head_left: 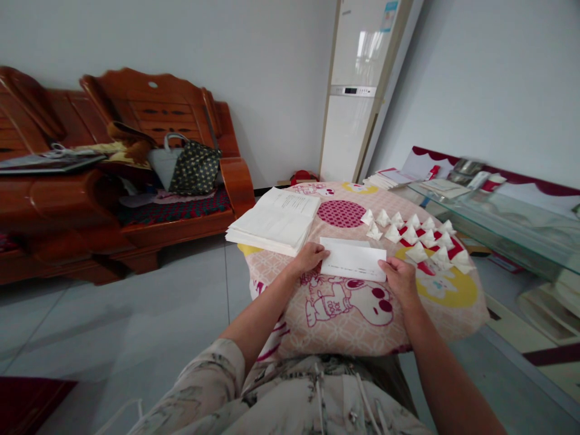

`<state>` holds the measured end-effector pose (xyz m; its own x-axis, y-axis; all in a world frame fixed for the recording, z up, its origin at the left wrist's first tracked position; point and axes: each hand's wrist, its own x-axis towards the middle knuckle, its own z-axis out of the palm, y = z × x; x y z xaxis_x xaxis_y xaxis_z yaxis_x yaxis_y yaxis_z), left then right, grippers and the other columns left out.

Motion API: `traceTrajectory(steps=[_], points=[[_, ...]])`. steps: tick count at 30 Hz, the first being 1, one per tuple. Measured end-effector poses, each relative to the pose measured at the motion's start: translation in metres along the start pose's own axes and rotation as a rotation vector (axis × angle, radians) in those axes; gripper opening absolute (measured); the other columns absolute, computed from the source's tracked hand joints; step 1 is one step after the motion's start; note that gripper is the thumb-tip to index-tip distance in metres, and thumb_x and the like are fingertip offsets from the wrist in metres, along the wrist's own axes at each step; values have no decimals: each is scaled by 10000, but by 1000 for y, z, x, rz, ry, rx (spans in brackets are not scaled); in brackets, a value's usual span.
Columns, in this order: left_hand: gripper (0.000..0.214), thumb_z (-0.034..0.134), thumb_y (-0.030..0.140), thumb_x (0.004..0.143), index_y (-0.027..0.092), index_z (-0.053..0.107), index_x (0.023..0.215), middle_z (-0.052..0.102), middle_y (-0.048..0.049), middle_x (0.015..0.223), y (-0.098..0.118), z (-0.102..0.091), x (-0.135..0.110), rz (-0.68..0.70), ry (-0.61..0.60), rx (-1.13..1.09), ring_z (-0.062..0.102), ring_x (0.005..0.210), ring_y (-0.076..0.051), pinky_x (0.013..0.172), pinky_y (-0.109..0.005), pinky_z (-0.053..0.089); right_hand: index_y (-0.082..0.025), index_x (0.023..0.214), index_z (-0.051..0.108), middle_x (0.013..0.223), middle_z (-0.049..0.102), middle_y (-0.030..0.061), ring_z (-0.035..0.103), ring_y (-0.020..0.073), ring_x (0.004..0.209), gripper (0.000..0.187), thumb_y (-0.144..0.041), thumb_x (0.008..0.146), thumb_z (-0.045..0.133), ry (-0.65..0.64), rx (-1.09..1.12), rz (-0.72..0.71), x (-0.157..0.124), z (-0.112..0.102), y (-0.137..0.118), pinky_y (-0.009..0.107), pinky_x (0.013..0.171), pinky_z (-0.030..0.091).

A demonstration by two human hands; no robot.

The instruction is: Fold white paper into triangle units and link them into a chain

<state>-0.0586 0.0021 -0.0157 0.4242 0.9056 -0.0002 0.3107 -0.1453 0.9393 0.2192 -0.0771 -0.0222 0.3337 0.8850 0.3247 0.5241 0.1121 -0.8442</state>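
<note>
A folded sheet of white paper (353,258) with a line of print along its near edge is held level just over the table. My left hand (312,257) pinches its left end, thumb on top. At the right end, my right hand (399,278) grips the paper between thumb and fingers. A thick stack of printed paper (278,220) lies at the table's left, just beyond my left hand. Several small white folded paper shapes (411,234), pointed on top, stand in rows to the right, beyond my right hand.
A patterned cloth (344,329) covers the round table. On the right is a glass-topped stand (498,223) with metal bowls (466,169) and papers. At the left stands a wooden sofa (149,109) with bags (194,168). A tall white air conditioner (351,121) fills the corner.
</note>
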Motion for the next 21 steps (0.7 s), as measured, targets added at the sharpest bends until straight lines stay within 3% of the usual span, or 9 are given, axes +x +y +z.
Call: traceTrajectory(steps=[4,8,15,21], points=[[364,622,340,845,175,464,562,461,47,459,0,2,1,-98,-5,-60,429,410,-72,411,-185,311,-147,742,723,607,634,22,556,191,601,386,-520,703,634,-20,14,38,0,1,3,291,569,432],[334,598,288,871,171,478,582,477,50,456,2,1,-1,-112,-21,-73,455,392,-72,405,-178,343,-133,798,741,678,695,51,599,217,641,390,-491,676,645,-54,32,49,0,0,3,303,585,453],[339,652,290,884,167,485,615,519,48,452,9,-2,-7,-170,-106,-132,509,373,-77,413,-174,408,-151,698,712,560,603,6,508,173,547,360,-496,684,609,-60,2,17,0,0,0,275,511,382],[315,606,236,894,168,488,610,523,40,442,6,0,-4,-185,-74,-115,497,354,-87,405,-192,403,-170,624,656,522,515,-4,466,160,544,368,-509,711,541,-21,-122,-50,2,2,-1,276,518,348]])
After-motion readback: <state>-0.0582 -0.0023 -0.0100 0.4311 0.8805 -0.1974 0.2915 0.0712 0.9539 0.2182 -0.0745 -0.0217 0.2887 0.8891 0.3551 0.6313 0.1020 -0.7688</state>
